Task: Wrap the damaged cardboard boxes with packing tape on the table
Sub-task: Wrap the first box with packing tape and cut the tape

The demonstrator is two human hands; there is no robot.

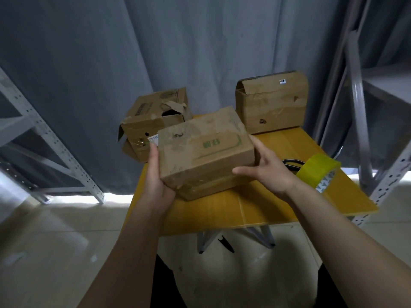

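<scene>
Box held at both short ends, left hand and right hand fingers curled round it; tape roll on tabletop just beside right wrist, so right reaches it.

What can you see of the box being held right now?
The held box is a worn brown cardboard carton, closed, with scuffed, peeling patches on top, a green printed mark and a small puncture. It is tilted over the yellow table; whether it touches is unclear. The left hand grips its left end, the right hand its right.
</scene>
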